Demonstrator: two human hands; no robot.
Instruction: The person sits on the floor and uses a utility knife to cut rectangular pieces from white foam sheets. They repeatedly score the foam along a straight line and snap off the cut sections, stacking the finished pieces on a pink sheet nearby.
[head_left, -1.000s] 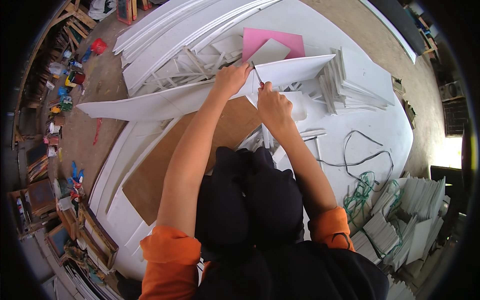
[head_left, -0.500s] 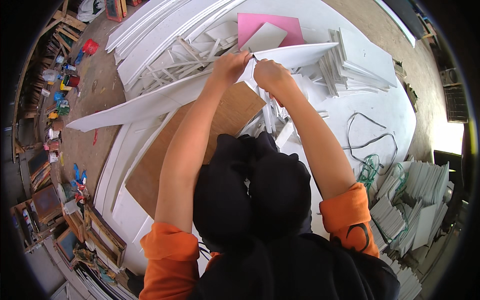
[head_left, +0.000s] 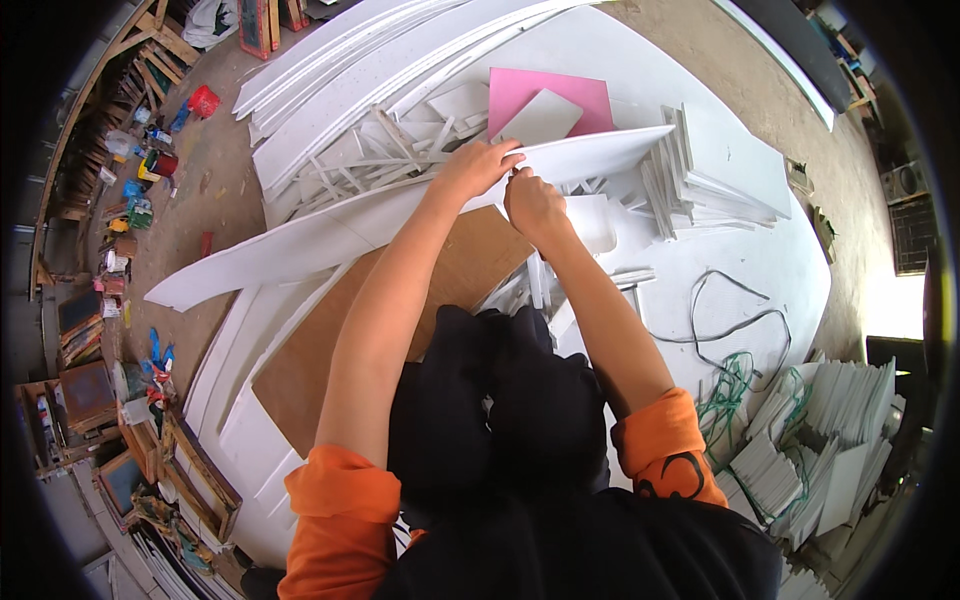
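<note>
A long white board strip (head_left: pixel 300 240) stands on edge across the work area in front of me. My left hand (head_left: pixel 475 168) is closed over its upper edge near the middle. Just to the right, my right hand (head_left: pixel 537 207) makes a fist against the same board. It grips what looks like a knife, almost wholly hidden by the fingers; only a dark bit (head_left: pixel 516 172) shows at the board's edge. Beneath the strip, on the near side, lies a brown wooden panel (head_left: pixel 340 350). Behind the strip is a pink sheet (head_left: pixel 510 95) with a small white panel (head_left: pixel 540 116) on it.
White offcuts (head_left: pixel 390 150) lie heaped behind the strip, beside long stacked boards (head_left: pixel 330 85). White panels (head_left: pixel 725 165) are stacked at the right. A black strap (head_left: pixel 700 305) and green twine (head_left: pixel 728 385) lie near bundled white pieces (head_left: pixel 850 400). Frames and cans line the left floor.
The whole scene sits lower in view as my head shifts. My right hand has turned, and the red part under its fist no longer shows. The left hand stays on the board.
</note>
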